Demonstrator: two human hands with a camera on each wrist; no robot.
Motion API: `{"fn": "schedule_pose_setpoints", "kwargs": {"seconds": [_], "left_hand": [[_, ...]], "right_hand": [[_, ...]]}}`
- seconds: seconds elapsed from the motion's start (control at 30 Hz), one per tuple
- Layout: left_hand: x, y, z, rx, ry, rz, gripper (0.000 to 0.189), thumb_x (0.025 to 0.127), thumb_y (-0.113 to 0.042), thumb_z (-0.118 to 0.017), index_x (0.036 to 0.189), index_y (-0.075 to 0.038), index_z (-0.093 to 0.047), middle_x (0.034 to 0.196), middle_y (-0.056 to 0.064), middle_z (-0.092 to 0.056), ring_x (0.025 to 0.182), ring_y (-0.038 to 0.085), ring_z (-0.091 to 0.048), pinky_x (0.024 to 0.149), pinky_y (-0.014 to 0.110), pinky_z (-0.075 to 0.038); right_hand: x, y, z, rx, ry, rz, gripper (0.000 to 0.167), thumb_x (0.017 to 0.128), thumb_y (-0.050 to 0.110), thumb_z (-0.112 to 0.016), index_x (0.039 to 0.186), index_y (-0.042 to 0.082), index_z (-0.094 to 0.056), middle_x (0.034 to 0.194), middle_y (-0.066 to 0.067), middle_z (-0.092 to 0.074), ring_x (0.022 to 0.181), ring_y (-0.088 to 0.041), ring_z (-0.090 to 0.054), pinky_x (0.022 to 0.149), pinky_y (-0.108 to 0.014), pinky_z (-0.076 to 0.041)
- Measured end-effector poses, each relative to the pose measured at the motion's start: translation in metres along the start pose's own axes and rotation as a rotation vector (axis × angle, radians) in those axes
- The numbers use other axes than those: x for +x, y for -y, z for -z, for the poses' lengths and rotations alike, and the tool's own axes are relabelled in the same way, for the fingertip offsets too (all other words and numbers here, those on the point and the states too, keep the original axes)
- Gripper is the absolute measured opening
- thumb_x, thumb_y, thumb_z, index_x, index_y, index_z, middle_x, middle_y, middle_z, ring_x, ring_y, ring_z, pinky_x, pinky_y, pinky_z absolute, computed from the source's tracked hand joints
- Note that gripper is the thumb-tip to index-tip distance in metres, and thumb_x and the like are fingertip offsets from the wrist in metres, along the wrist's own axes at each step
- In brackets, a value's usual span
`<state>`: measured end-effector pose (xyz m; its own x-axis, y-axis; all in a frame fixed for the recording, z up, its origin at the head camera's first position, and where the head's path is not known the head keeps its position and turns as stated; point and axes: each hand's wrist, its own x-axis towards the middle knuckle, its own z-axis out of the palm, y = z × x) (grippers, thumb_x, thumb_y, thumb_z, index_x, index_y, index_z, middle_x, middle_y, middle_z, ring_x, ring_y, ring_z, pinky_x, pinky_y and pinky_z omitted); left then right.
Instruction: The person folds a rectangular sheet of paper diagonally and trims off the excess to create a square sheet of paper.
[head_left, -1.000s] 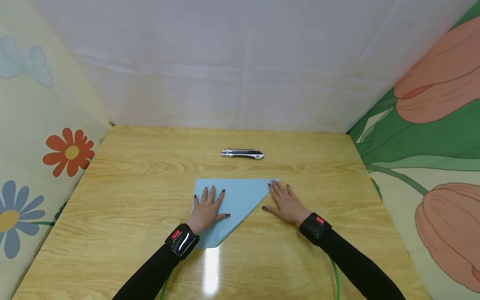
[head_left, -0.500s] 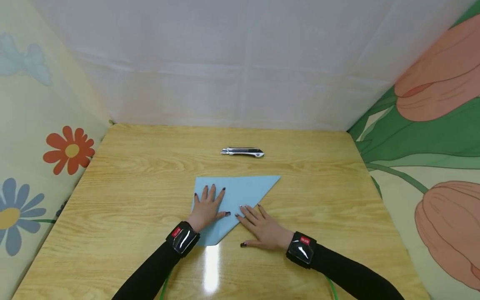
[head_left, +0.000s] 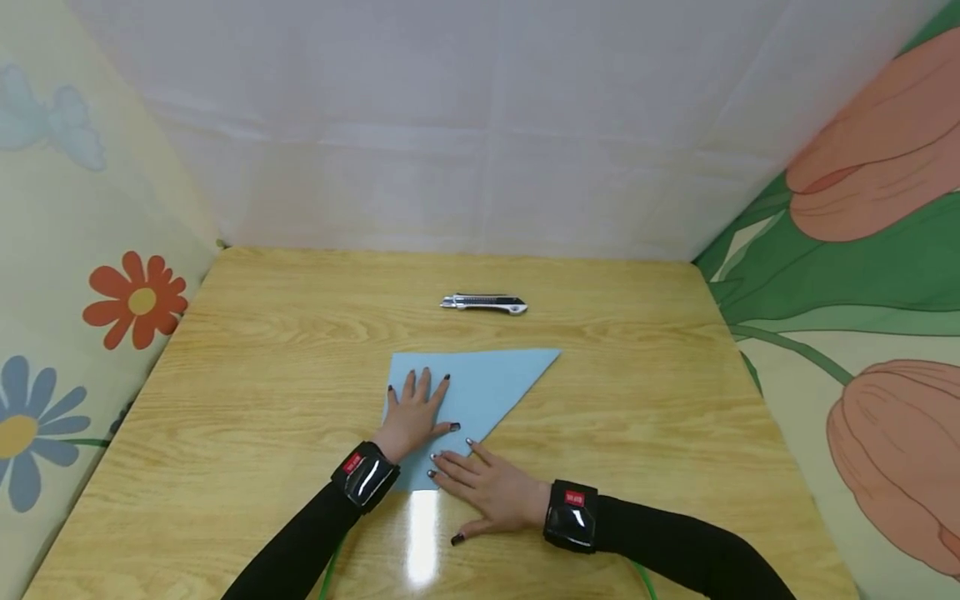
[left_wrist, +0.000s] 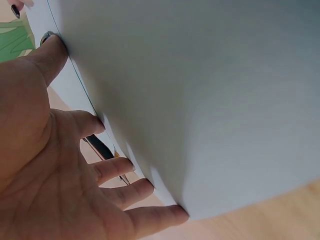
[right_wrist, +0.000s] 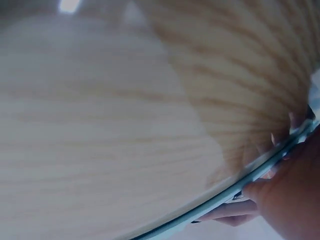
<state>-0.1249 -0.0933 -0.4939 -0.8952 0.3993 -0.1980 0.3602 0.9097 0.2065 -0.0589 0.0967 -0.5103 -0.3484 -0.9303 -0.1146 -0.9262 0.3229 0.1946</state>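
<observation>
A light blue sheet of folded paper lies flat on the wooden table, pointed at its right end, with a slanted edge running down to the lower left. On its left part rests my left hand, palm down and fingers spread. My right hand touches the lower end of the slanted edge with its straight fingertips, while its thumb reaches over the bare table. The paper's lower edge is partly covered by my right fingers. Neither hand grips anything.
Beyond the paper lies a utility knife with a silver and black handle. The wooden table ends at a white cloth behind, with flower-printed sheets at both sides. A green cable runs below the left wrist.
My right hand has slid down along the slanted edge from the paper's right tip to its lower end. The left hand and the utility knife have stayed in place.
</observation>
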Motion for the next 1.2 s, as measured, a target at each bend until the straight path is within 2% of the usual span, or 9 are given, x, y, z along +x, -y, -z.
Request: {"fn": "schedule_pose_setpoints", "kwargs": {"seconds": [0.2, 0.37, 0.63, 0.8, 0.93, 1.07, 1.2], "left_hand": [[-0.001, 0.000, -0.001, 0.004, -0.023, -0.004, 0.070, 0.088, -0.041, -0.061, 0.142, -0.004, -0.038, 0.145, 0.031, -0.028, 0.132, 0.051, -0.024, 0.097, 0.070, -0.026], [0.000, -0.001, -0.002, 0.010, -0.026, -0.005, 0.070, 0.088, -0.043, -0.061, 0.143, -0.005, -0.038, 0.145, 0.030, -0.028, 0.132, 0.050, -0.024, 0.097, 0.070, -0.026], [0.001, 0.002, -0.003, 0.009, -0.022, -0.008, 0.070, 0.088, -0.044, -0.060, 0.143, -0.005, -0.038, 0.145, 0.030, -0.027, 0.132, 0.051, -0.023, 0.097, 0.071, -0.026], [0.001, 0.003, -0.002, 0.002, -0.014, -0.024, 0.070, 0.090, -0.041, -0.059, 0.144, -0.005, -0.035, 0.146, 0.031, -0.025, 0.133, 0.051, -0.022, 0.097, 0.071, -0.025], [0.000, 0.003, -0.001, -0.014, -0.006, -0.024, 0.070, 0.090, -0.041, -0.059, 0.144, -0.004, -0.035, 0.146, 0.031, -0.024, 0.133, 0.051, -0.020, 0.097, 0.071, -0.023], [-0.001, 0.003, -0.001, -0.023, -0.005, -0.017, 0.070, 0.090, -0.041, -0.059, 0.144, -0.004, -0.035, 0.146, 0.031, -0.024, 0.133, 0.051, -0.020, 0.097, 0.071, -0.023], [-0.001, 0.003, -0.001, -0.026, -0.004, -0.027, 0.070, 0.090, -0.041, -0.059, 0.144, -0.004, -0.035, 0.146, 0.031, -0.024, 0.133, 0.051, -0.021, 0.097, 0.071, -0.024]], "right_hand": [[-0.002, 0.000, -0.007, -0.030, -0.028, 0.031, 0.084, 0.087, 0.071, -0.031, 0.149, 0.014, -0.028, 0.154, -0.007, -0.024, 0.141, -0.020, -0.020, 0.111, -0.047, -0.022], [-0.009, -0.009, -0.008, 0.041, -0.016, -0.009, 0.084, 0.088, 0.069, -0.036, 0.148, 0.011, -0.027, 0.154, -0.008, -0.022, 0.141, -0.020, -0.019, 0.112, -0.044, -0.021], [-0.032, -0.041, -0.011, 0.258, 0.066, -0.205, 0.082, 0.092, 0.062, -0.038, 0.149, 0.005, -0.021, 0.156, -0.011, -0.015, 0.142, -0.024, -0.014, 0.112, -0.050, -0.015], [-0.049, -0.069, -0.018, 0.399, 0.067, -0.377, 0.081, 0.093, 0.053, -0.045, 0.149, 0.002, -0.017, 0.156, -0.014, -0.011, 0.143, -0.027, -0.009, 0.113, -0.052, -0.010], [-0.062, -0.090, -0.025, 0.460, 0.061, -0.508, 0.080, 0.095, 0.047, -0.048, 0.148, -0.001, -0.014, 0.155, -0.018, -0.009, 0.143, -0.030, -0.007, 0.113, -0.051, -0.009], [-0.069, -0.108, -0.029, 0.540, 0.013, -0.601, 0.078, 0.095, 0.043, -0.049, 0.147, -0.005, -0.016, 0.154, -0.021, -0.010, 0.142, -0.034, -0.008, 0.113, -0.051, -0.009], [-0.074, -0.119, -0.033, 0.583, 0.021, -0.672, 0.078, 0.096, 0.043, -0.047, 0.148, -0.005, -0.013, 0.155, -0.021, -0.007, 0.142, -0.035, -0.006, 0.113, -0.051, -0.006]]}}
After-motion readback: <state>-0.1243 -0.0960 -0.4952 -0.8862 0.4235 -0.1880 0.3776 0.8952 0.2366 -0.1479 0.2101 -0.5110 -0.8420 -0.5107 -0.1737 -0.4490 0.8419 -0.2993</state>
